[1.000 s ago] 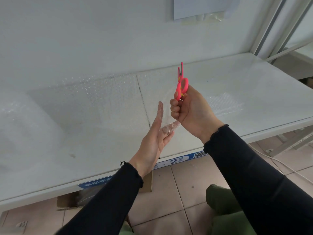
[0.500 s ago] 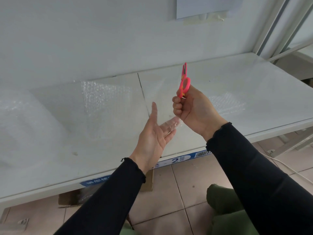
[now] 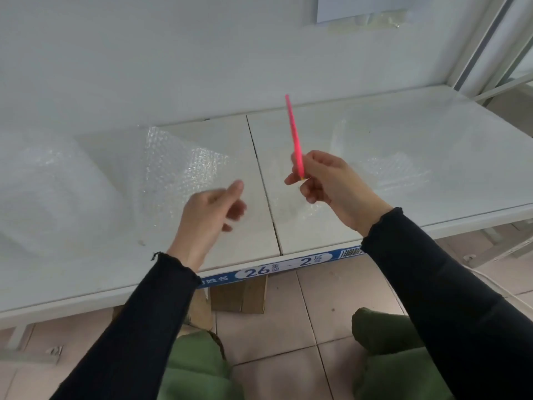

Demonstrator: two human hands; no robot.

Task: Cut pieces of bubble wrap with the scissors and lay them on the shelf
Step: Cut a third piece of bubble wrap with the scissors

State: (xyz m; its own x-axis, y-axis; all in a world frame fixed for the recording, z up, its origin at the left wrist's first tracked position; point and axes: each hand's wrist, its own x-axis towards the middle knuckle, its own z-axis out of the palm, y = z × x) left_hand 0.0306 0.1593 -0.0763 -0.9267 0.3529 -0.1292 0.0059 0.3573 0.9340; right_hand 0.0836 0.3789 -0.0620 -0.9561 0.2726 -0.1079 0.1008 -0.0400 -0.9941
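My right hand [image 3: 331,186] is closed on the pink scissors [image 3: 294,140], which stand upright and edge-on above the white shelf [image 3: 450,125]. My left hand [image 3: 210,215] hovers over the shelf's middle, blurred, fingers loosely curled with nothing in them. Just left of it lies a large clear bubble wrap sheet [image 3: 178,171], running from a bulky roll [image 3: 40,186] at the far left. A small clear piece [image 3: 291,209] lies on the shelf below my right hand. More cut pieces [image 3: 398,171] lie at the right.
A seam [image 3: 259,174] splits the shelf boards between my hands. A blue label strip [image 3: 288,265] runs along the front edge. Cardboard [image 3: 239,295] sits under the shelf on the tiled floor. My green-trousered knees [image 3: 389,342] are below. A metal upright [image 3: 484,39] stands at the right.
My left hand let go of the small clear piece and swung left, turning palm down. My right hand turned the scissors edge-on. The small piece now lies on the shelf.
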